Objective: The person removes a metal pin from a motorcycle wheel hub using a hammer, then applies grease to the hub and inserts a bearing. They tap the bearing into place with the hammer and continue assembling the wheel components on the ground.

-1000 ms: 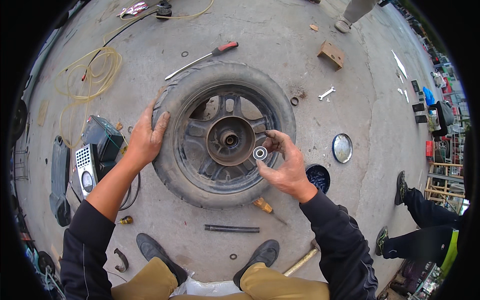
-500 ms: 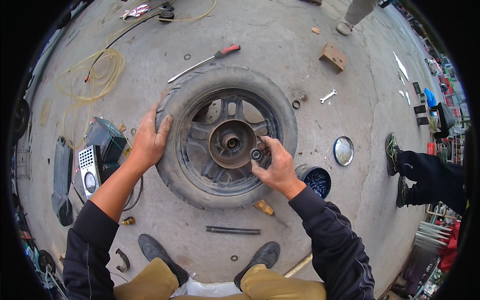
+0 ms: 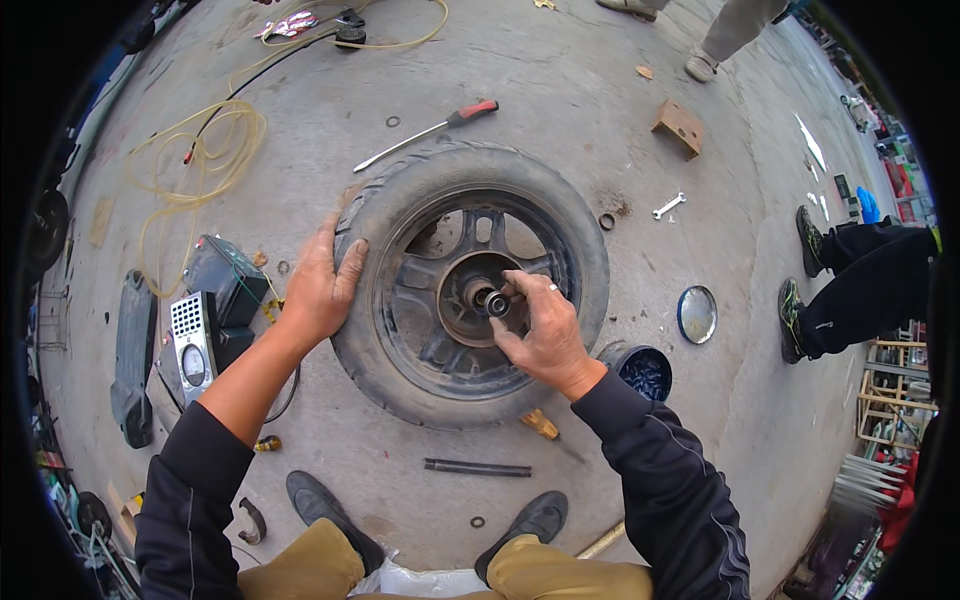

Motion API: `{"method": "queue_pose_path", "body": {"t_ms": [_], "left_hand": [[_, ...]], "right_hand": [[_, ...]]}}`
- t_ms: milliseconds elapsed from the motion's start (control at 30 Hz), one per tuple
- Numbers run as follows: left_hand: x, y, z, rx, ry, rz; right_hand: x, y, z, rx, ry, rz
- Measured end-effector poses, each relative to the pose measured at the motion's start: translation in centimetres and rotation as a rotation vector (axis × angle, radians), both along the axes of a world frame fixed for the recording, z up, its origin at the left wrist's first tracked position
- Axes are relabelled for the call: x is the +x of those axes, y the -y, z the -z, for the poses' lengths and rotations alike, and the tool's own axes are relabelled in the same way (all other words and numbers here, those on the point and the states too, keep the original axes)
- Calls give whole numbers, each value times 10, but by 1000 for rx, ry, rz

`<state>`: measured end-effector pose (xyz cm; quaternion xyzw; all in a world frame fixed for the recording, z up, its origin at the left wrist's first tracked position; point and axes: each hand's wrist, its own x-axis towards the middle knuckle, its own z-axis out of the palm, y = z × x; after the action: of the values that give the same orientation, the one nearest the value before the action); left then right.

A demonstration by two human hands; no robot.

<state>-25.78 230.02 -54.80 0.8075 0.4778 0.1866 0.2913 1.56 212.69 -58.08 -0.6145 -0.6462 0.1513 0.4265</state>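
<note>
A black motorcycle wheel with a worn tyre (image 3: pixel 420 395) lies flat on the concrete floor. My left hand (image 3: pixel 325 285) is closed on the tyre's left edge, thumb on top of the sidewall. My right hand (image 3: pixel 540 325) pinches a small ring bearing (image 3: pixel 496 304) between thumb and fingers, over the middle of the rusty hub (image 3: pixel 465 327), partly hiding the hub's centre tube. Below the tyre's right edge stands an open tin of dark blue grease (image 3: pixel 643 374); its round lid (image 3: pixel 696 314) lies farther right.
Around the wheel lie a long screwdriver (image 3: pixel 470 113), a wrench (image 3: pixel 668 206), a metal bracket (image 3: pixel 678 128), a tube (image 3: pixel 477 467), a yellow-handled screwdriver (image 3: pixel 542 425), a coiled hose (image 3: pixel 200 150) and a battery with a meter (image 3: pixel 190 350). Other people's legs (image 3: pixel 855 270) stand at right and top right.
My right hand has moved the bearing leftward from the hub's right side to over its centre. My left hand stays on the tyre. The legs at the right have shifted upward in view.
</note>
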Motion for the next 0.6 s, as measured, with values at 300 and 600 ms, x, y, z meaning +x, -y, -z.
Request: {"method": "queue_pose_path", "body": {"t_ms": [300,600], "left_hand": [[-1,-1,5,3,-11,-10],[-1,-1,3,-13,-23,-13]], "right_hand": [[-5,-6,-1,-2,25,-35],[-5,-7,-4,-36,41,-50]]}}
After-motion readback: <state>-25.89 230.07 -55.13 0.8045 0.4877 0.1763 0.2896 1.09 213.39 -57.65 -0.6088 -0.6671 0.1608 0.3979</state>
